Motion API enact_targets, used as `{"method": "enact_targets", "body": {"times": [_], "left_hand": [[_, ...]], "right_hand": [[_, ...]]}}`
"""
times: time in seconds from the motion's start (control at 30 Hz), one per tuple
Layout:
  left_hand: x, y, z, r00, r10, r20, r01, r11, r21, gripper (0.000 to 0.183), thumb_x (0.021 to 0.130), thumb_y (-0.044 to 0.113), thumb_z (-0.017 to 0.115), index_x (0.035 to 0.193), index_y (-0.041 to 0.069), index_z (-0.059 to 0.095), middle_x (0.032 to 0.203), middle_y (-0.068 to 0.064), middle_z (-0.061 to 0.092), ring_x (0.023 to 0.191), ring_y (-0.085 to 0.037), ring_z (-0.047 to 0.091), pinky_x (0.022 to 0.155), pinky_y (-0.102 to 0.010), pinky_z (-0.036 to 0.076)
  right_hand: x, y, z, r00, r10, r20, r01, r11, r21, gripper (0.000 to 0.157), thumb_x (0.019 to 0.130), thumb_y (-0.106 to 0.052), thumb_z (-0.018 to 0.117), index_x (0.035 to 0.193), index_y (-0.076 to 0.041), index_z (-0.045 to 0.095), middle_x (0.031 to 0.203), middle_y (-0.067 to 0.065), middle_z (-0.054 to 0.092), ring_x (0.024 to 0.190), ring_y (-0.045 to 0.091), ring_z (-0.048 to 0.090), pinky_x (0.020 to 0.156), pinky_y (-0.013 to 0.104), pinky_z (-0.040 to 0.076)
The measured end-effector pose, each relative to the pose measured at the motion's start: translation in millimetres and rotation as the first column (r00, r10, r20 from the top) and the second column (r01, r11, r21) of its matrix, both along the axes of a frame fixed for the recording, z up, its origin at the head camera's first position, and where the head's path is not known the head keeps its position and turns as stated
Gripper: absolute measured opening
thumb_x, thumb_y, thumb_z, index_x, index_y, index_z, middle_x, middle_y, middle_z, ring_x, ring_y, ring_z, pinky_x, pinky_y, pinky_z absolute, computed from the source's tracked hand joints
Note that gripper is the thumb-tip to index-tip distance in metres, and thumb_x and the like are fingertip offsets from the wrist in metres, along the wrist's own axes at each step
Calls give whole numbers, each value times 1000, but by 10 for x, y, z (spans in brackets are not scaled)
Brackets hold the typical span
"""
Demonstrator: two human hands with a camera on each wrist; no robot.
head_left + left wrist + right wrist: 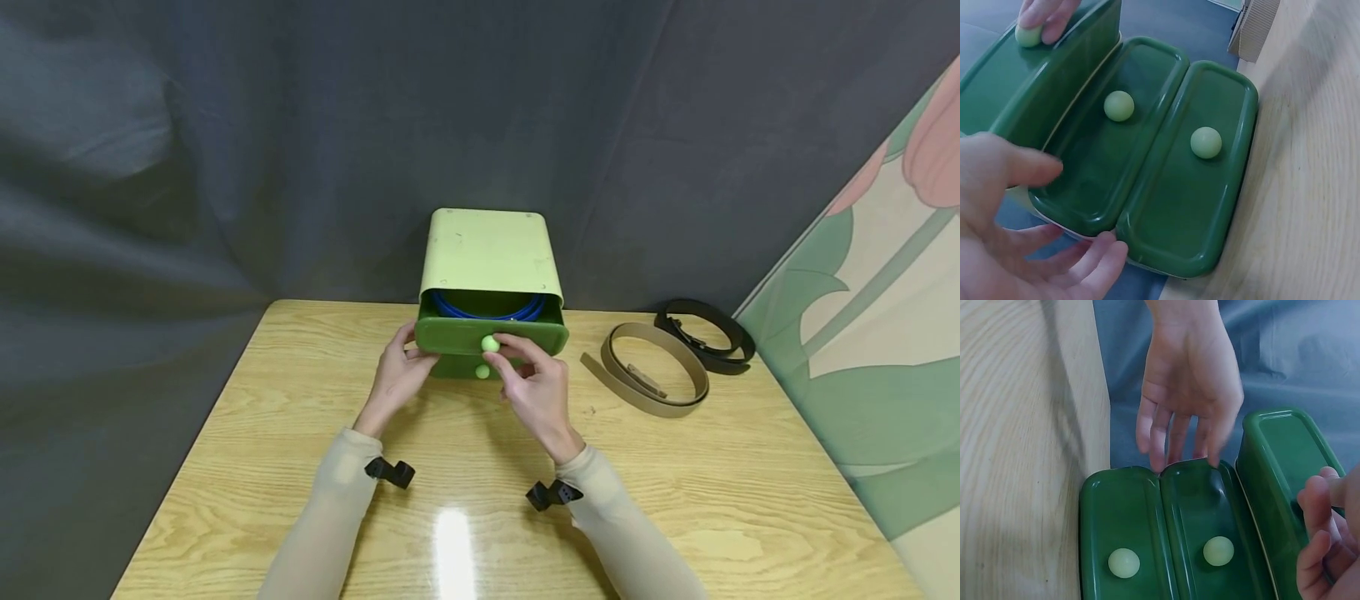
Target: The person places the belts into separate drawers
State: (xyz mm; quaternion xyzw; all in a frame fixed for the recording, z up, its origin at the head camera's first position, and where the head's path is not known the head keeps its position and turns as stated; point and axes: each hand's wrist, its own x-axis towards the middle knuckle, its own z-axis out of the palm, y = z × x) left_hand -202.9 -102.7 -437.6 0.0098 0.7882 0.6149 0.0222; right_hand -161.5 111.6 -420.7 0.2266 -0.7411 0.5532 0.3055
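A small cabinet [491,250] with a pale yellow-green shell and green drawers stands at the back of the table. Its top drawer [450,336] is pulled partly out, and a coiled blue cable [529,312] shows inside. Thumb and fingers of my right hand [536,392] pinch that drawer's round light-green knob [490,343]. My left hand [401,375] is at the cabinet's left side, fingers loosely extended with the tips at its edge and the thumb by the middle drawer [1094,169]. The middle and bottom drawer [1179,194] are closed.
On the right of the wooden table [300,467] lie a coiled tan belt [622,383] and, behind it, a coiled black belt [738,360]. A dark curtain [375,125] hangs behind the cabinet. Flower-patterned fabric [885,333] borders the right edge.
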Motion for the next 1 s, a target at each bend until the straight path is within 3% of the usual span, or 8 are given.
{"method": "enact_targets", "body": {"times": [0.17,0.3,0.47,0.63,0.87,1.0], "left_hand": [[29,-53,30,995,-94,-13,94,996,7,78,101,28,73,166,14,33,165,-15,41,141,-37,57,107,-52,54],[31,-134,42,980,-193,-47,193,981,5,85,102,32,72,169,13,24,169,-17,32,147,-43,50,109,-57,53],[42,-164,20,963,-261,-67,263,964,29,81,106,35,66,170,15,21,168,-19,31,148,-45,47,114,-63,47],[94,-121,-24,975,-219,-41,221,975,40,77,108,42,61,170,15,25,165,-20,40,147,-42,51,114,-65,45],[100,-66,-3,985,-169,-41,170,985,32,77,108,50,59,169,15,26,163,-17,44,146,-38,53,112,-59,48],[94,-65,10,988,-146,-44,147,989,21,79,108,51,57,170,14,24,167,-15,40,147,-39,51,112,-59,48]], "right_hand": [[-28,7,7,1000,-1,11,1,1000,1,25,92,-3,83,116,-4,80,93,19,82,39,16,60,40,21,47],[-53,7,9,1000,3,21,-3,1000,-2,24,93,-4,82,117,-4,79,93,19,82,39,28,60,41,21,48],[-52,6,0,999,-7,32,7,1000,-14,23,93,-5,82,115,-4,80,93,19,82,39,27,60,41,21,48],[-28,11,-43,999,-23,33,23,1000,-15,21,95,-4,80,116,-5,80,92,17,82,39,21,60,40,21,47],[-77,6,-28,998,-47,29,47,999,-5,21,97,-7,79,118,-7,80,93,16,82,40,5,58,40,20,45],[-103,-15,-15,998,-41,40,41,999,-2,22,97,-8,79,119,-7,80,94,16,82,40,10,58,40,21,46]]}}
